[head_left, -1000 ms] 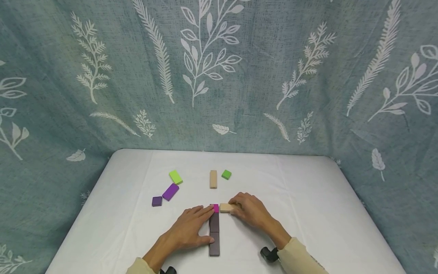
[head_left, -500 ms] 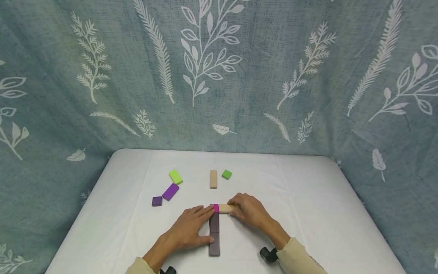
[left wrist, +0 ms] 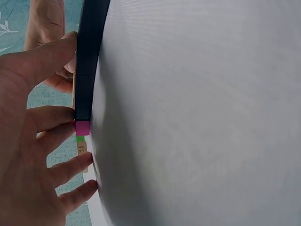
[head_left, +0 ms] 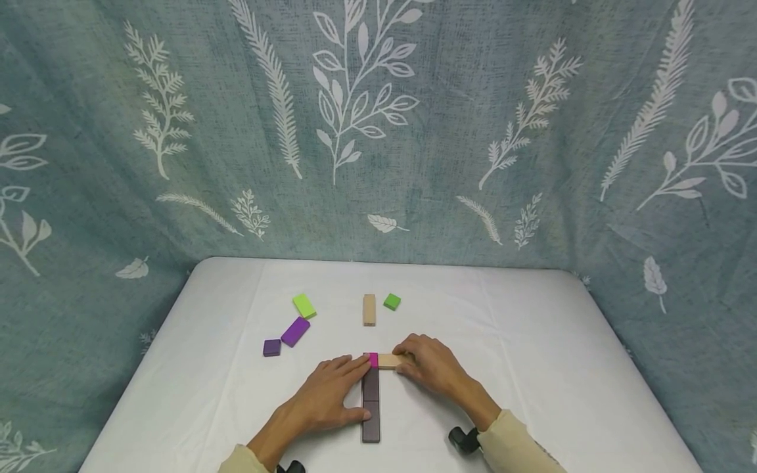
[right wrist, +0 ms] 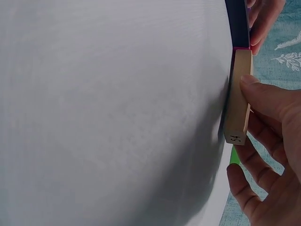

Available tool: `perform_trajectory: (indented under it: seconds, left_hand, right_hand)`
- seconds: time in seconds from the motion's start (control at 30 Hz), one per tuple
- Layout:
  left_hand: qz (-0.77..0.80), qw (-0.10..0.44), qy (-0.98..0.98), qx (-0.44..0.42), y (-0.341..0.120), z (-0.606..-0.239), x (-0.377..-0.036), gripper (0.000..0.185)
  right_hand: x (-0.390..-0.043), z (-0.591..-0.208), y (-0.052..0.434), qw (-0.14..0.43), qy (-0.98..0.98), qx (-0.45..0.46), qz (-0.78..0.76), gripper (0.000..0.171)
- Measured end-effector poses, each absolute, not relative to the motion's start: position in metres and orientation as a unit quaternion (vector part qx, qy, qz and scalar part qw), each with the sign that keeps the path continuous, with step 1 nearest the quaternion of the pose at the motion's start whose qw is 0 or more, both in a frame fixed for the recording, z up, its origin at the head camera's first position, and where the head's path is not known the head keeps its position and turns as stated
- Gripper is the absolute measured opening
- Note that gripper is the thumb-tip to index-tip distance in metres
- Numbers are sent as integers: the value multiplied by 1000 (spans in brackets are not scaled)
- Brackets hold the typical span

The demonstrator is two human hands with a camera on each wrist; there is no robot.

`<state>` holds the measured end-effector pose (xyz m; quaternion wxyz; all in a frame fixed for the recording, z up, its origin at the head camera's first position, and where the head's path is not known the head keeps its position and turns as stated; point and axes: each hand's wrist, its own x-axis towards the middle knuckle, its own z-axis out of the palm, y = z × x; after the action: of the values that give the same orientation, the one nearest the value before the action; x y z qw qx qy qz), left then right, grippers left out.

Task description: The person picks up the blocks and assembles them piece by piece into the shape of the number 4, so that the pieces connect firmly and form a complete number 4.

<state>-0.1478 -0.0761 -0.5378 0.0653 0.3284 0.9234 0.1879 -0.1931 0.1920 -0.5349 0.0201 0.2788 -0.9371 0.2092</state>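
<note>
Two dark blocks (head_left: 370, 420) lie end to end on the white table, with a pink block (head_left: 374, 360) at their far end. My left hand (head_left: 325, 397) rests over this row, its fairly straight fingertips on the pink block and its thumb on the nearer dark block. Between thumb and fingers, my right hand (head_left: 436, 368) pinches a plain wooden block (right wrist: 239, 96), marked 54 on its end. That wooden block lies crosswise, its left end against the pink block's right side. In the left wrist view, the pink block (left wrist: 83, 127) shows beside my left fingertips.
Farther back stand another wooden block (head_left: 369, 310) and a small green block (head_left: 392, 301). To the left lie a lime block (head_left: 304, 306), a purple block (head_left: 296, 332) and a small dark purple block (head_left: 272, 347). A leaf-patterned curtain (head_left: 378, 197) hangs behind the table.
The wooden block has slid slightly left with my right hand, closing the narrow gap to the pink block. My left hand has stayed in place.
</note>
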Motion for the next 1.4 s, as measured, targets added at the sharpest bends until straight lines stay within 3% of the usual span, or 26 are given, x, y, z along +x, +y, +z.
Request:
perform_trajectory:
  seconds: [0.23,1.03,1.4]
  left_hand:
    - [197,60,919,335,-77,-538,-150,87]
    - [198,69,921,328,-76,-539,-148,87]
    - [193,69,922,328,-76,-539,-149,87]
  right_hand:
    - [-192,-533,191,36,-935,291,200,26]
    - [-193,-532,191,-11,-940,271,208,26]
    - [-202,-524,192,-19,-938,265,222,46]
